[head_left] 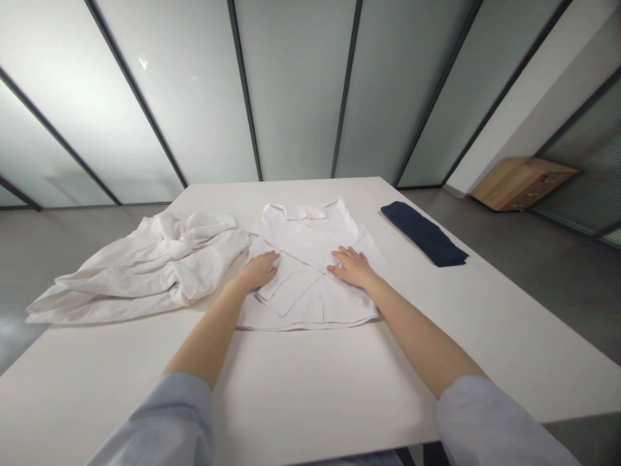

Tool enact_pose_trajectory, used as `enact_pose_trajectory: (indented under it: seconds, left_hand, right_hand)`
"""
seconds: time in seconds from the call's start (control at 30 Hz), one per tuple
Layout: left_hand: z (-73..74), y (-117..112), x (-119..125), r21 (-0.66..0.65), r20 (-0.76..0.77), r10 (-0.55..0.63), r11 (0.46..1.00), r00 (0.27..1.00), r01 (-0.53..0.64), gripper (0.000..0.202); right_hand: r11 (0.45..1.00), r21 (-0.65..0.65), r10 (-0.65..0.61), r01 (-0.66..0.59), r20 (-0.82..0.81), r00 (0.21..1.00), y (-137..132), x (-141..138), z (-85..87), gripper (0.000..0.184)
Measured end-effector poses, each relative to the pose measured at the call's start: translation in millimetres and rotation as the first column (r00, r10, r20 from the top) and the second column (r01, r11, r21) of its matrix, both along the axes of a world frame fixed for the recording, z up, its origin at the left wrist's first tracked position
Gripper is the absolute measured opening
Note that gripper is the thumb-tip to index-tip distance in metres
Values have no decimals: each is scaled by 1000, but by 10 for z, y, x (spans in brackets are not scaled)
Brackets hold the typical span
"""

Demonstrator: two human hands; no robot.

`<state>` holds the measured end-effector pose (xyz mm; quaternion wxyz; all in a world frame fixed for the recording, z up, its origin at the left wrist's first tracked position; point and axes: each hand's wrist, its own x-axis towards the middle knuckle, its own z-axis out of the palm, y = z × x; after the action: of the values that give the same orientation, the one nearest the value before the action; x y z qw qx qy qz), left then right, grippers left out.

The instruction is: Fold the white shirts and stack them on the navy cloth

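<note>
A white collared shirt (310, 226) lies flat in the middle of the white table (310, 388), its sleeves folded in across the body. My left hand (259, 270) rests palm down on the shirt's left side, over a folded sleeve. My right hand (353, 265) presses flat on the shirt's right side with the fingers spread. Neither hand grips the cloth.
A crumpled heap of white garments (145, 265) lies at the table's left and hangs over its edge. A folded dark navy cloth (424, 233) sits at the far right of the table. Beyond are frosted glass walls and a low wooden cabinet (524, 182) on the floor.
</note>
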<state>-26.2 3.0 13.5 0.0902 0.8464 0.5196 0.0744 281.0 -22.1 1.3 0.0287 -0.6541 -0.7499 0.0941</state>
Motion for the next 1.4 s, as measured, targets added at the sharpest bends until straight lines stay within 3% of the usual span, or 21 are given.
enact_pose_trajectory:
  seconds: [0.1,0.2,0.3,0.4,0.5,0.7,0.87,1.03,1.1,1.2,1.3,1.4]
  left_hand:
    - [65,-2,54,-119,106,-17,992,994,30,52]
    - [72,-1,50,33,147,160,985,976,-167,48]
    - [-47,34,-17,133,81,324,934,943,-332,56]
    - [-183,99,-89,59,8,378,924,926,-378,63]
    - [-211,130,-106,35,-30,435,900,900,-434,65]
    - [-131,87,-78,135,-39,261,958,965,-254,61]
    - [-163,123,-157,42,9,367,929,930,-368,65]
    - [40,53,-104,82,39,229,969,973,-232,54]
    - [166,-7,-19,-25,-16,162,986,987,-162,52]
    - [261,-100,132,-238,-100,97,964,990,-119,62]
    - [190,-168,268,-264,-154,135,949,979,-173,73]
    - [31,-181,348,-186,-196,222,948,955,-258,84]
  right_hand:
    - [1000,9,-19,19,-8,1000,28,64,-15,60]
    - [999,30,-25,25,-3,1000,47,89,-29,58]
    - [999,41,-25,25,6,1000,49,78,-37,59]
    - [999,51,-18,18,11,1000,40,64,-45,57]
    - [998,66,-18,17,13,1000,27,61,-57,56]
    - [997,81,-15,13,17,1000,4,54,-47,56]
    - [999,45,-15,15,15,1000,3,68,-46,58]
    - [996,93,-11,14,-29,1000,14,106,-70,55]
    - [984,162,-58,71,-84,995,16,122,-31,48]
    - [946,253,-175,203,-132,976,13,148,96,39]
    - [953,178,-237,245,-66,969,1,163,234,35]
    - [985,49,-167,165,33,985,-25,149,301,37]
